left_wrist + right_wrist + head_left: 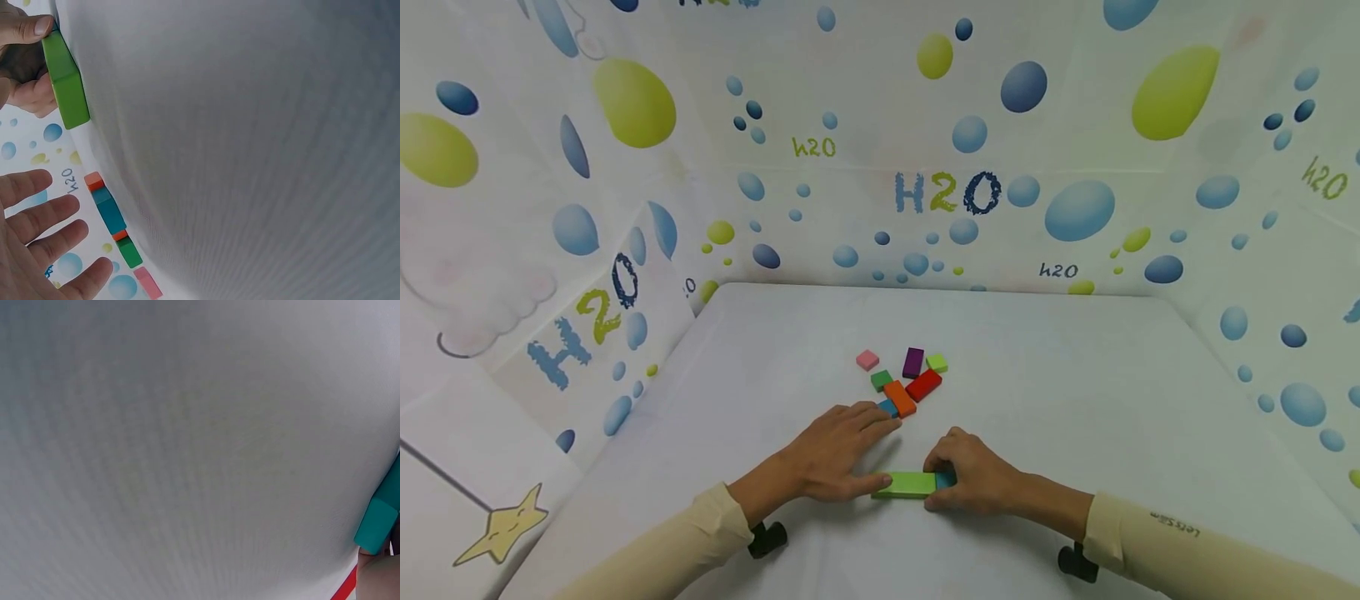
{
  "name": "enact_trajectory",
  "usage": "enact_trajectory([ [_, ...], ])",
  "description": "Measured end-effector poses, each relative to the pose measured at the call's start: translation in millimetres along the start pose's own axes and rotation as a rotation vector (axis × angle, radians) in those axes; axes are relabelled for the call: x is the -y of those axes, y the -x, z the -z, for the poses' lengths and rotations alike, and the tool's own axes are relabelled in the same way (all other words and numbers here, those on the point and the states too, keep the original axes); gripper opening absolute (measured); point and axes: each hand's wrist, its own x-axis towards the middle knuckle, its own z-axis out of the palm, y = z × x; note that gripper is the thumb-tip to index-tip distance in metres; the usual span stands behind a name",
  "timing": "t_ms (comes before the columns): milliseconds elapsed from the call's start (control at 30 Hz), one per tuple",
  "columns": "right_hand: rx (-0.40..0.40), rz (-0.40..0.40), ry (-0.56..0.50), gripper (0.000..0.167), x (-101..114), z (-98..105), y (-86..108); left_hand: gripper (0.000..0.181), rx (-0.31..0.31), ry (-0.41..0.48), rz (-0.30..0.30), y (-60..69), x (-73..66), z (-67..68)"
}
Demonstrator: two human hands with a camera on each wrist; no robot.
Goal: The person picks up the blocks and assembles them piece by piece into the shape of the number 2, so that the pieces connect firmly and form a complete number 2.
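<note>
My right hand [973, 475] pinches a teal-blue block [945, 479] between thumb and fingers at the right end of a long light-green block [904, 485]. In the right wrist view the teal block [377, 524] shows at the right edge with a fingertip beneath it. My left hand [842, 450] lies with fingers spread, its thumb over the green block's left end; whether it touches is unclear. Its fingertips are beside a blue block [888, 408], partly hidden in the head view. In the left wrist view the green block [67, 84] lies beyond the spread fingers [56, 240].
Beyond the left hand lies a loose group: an orange block [900, 399], a red block [923, 385], a purple block [913, 362], a green block [882, 380], a pink block [867, 359] and a lime block [937, 362]. A patterned backdrop [865, 192] stands behind the white table [1075, 400].
</note>
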Motion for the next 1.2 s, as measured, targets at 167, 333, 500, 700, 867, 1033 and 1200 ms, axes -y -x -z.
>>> enact_trajectory([
  [167, -0.007, 0.002, 0.006, 0.034, -1, 1, -0.1, 0.072, 0.004, -0.006, 0.004, -1.5, 0.3, -0.8],
  [333, -0.013, 0.017, 0.005, 0.035, -3, 0, -1.6, 0.073, 0.020, -0.007, 0.012, -1.8, 1.0, -1.2],
  [500, 0.000, 0.036, -0.010, 0.037, -5, 1, -2.6, 0.073, 0.020, -0.025, 0.013, -2.3, 1.1, -0.6],
  [700, -0.032, 0.074, 0.010, 0.034, -6, 6, -5.6, 0.073, 0.004, -0.051, 0.024, -5.2, 1.4, 0.4],
  [867, -0.085, 0.080, 0.043, 0.023, -9, 11, -11.9, 0.074, 0.018, -0.056, 0.049, -7.0, 2.5, 0.8],
  [1033, -0.122, 0.049, 0.088, 0.023, -11, 14, -20.3, 0.073, 0.025, -0.058, 0.058, -10.5, 5.1, -1.7],
  [1200, -0.159, 0.017, 0.133, 0.023, -18, 19, -34.6, 0.071, 0.016, -0.065, 0.063, -17.8, 8.0, 2.3],
])
